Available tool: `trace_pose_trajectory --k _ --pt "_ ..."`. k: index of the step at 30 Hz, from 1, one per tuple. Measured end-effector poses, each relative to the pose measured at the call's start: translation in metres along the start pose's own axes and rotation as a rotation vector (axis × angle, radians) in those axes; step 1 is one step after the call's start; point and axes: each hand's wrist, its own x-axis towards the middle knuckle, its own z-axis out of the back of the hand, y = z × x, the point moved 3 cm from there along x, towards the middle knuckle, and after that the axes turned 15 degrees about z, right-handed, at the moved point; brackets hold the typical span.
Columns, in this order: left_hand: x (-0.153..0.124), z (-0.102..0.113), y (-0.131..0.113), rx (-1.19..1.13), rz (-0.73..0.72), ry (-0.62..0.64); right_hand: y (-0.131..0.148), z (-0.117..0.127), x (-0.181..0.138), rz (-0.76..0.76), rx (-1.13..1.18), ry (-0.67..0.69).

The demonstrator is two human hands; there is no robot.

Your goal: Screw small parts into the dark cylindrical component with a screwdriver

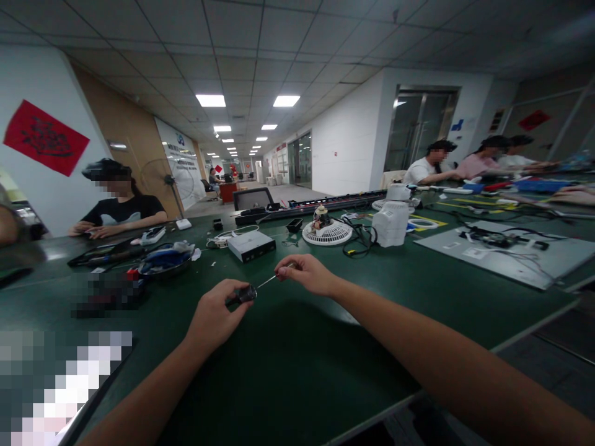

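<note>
My left hand [214,314] is closed round the dark handle of a small screwdriver [253,291], held above the green table [297,371]. The thin metal shaft runs up and right to my right hand [304,272], whose fingertips pinch the tip end. Whether anything small sits at the tip I cannot make out. Both hands hover near the table's middle, in front of a grey flat box [251,245].
A white fan grille with a motor [327,231] and a white fan body [391,223] stand behind. A metal bowl with parts [165,260] lies left, a grey panel with a circuit board [502,248] right. Other people sit at the far left and far right.
</note>
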Motion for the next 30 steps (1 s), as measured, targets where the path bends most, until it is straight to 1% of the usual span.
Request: trace_pose_trajectory --k 2,5,8,11,15,18,23,25,28,30 --pt "-0.0001 0.0 -0.0005 -0.003 -0.012 0.003 0.0004 -0.0002 -0.0003 -0.022 -0.003 0.018" --pt "-0.0003 0.0004 0.0003 0.004 -0.005 -0.011 0.0029 0.0007 -0.0003 -0.011 -0.046 0.007" --pt "-0.0002 0.0002 0.0017 0.011 -0.005 -0.01 0.0028 0.0 -0.0002 -0.022 -0.026 0.021" --pt "0.0002 0.0 0.0023 0.006 -0.026 -0.023 0.001 0.0007 0.0001 -0.008 -0.058 -0.013" --pt "0.0 -0.0008 0.0018 -0.004 -0.063 -0.011 -0.0025 -0.0004 -0.0002 -0.047 0.001 0.029" --pt "-0.0006 0.0 0.0012 -0.01 -0.062 -0.017 -0.0022 0.0021 -0.0002 -0.042 -0.01 -0.013" --pt "-0.0017 0.001 -0.0018 -0.015 -0.062 0.001 -0.0037 -0.0009 -0.001 -0.055 0.043 0.054" --pt "-0.002 0.0011 -0.0031 -0.015 -0.069 0.005 -0.0043 -0.0012 -0.0008 -0.041 0.024 0.035" --pt "-0.002 0.0007 -0.0035 -0.013 -0.069 0.004 -0.0052 -0.0023 -0.0006 -0.062 0.031 0.039" --pt "-0.0019 0.0 -0.0027 -0.011 -0.066 0.001 -0.0045 -0.0017 -0.0003 -0.06 -0.002 0.01"
